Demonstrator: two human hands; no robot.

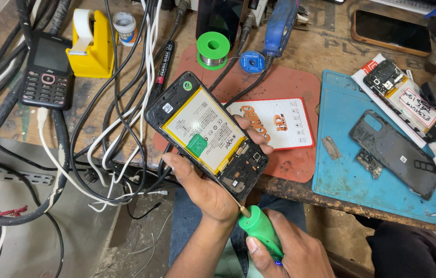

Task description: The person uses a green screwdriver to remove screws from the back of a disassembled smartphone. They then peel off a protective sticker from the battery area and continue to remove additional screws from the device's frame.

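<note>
The wooden desk carries a blue mat at the right and a red mat at centre, with a tangle of cables hanging off its left edge. Held above the desk's front edge is an opened phone, back cover off, battery exposed and facing up. The left hand supports it from below, palm under the lower end, fingers wrapped round the far side and closed on the frame. The right hand sits low and close to the body, fingers closed on a green-handled screwdriver, its tip meeting the phone's lower corner beside the left wrist. Risk noted: the phone is unsupported over the floor, so a slackened grip could drop it; the tip, if it slips under pressure, could gouge the small board near the battery or jab the left hand. A loose black back cover lies on the blue mat.
</note>
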